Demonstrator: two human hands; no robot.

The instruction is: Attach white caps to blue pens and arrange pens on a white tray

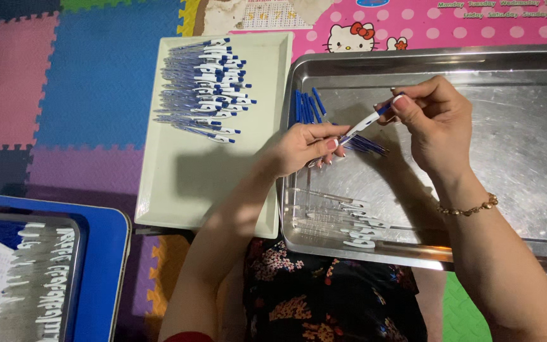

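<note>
- The pen [367,122], a slim one with a clear barrel, a white clip and a blue end, is held between both hands above the steel tray [514,63], tilted with its blue end uppermost.
- The left hand [299,149] is closed on the lower, tip end of the barrel, pinched between thumb and fingers.
- The right hand [435,120] is closed on the upper blue end, with thumb and forefinger pressed around the cap.
- The pen is judged to be light and stiff, with a smooth plastic barrel that could slip or roll; the thin clip is judged to be its most breakable part.
- A grip on the barrel near each end, as shown, is judged the soundest hold, with the clip left free.
- In the steel tray, loose blue parts [308,106] are laid near the left hand, and clear barrels with white clips [349,221] are lined along the near edge.
- On the pale tray [178,196] to the left, many finished pens [207,88] are stacked in a heap.
- A further metal tray [74,253] of white clips is set on a blue surface at the lower left.
</note>
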